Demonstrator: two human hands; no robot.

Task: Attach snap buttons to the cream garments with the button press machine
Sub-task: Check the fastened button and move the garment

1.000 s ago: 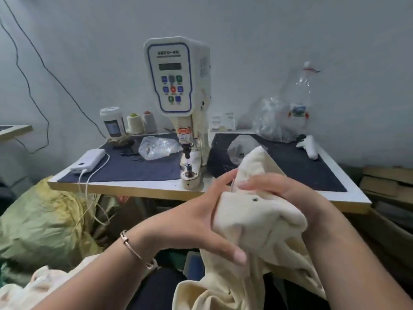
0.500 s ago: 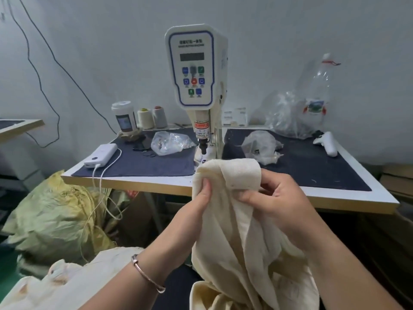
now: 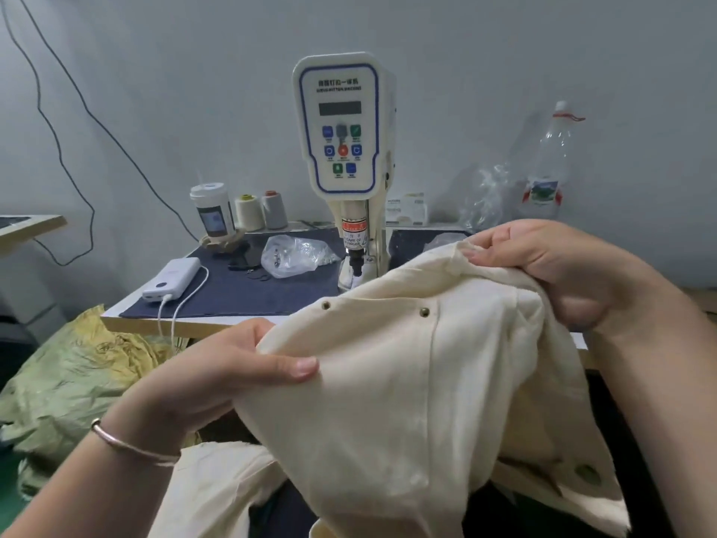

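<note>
A grey wall backs the work table (image 3: 147, 318), which carries the button press machine (image 3: 343, 149). The cream garment (image 3: 407, 382) is held up in front of the table. The left hand (image 3: 217, 374) pinches its left edge; the right hand (image 3: 551, 266) grips bunched fabric. Two studs, apparently snaps (image 3: 424, 312), sit near the top.
</note>
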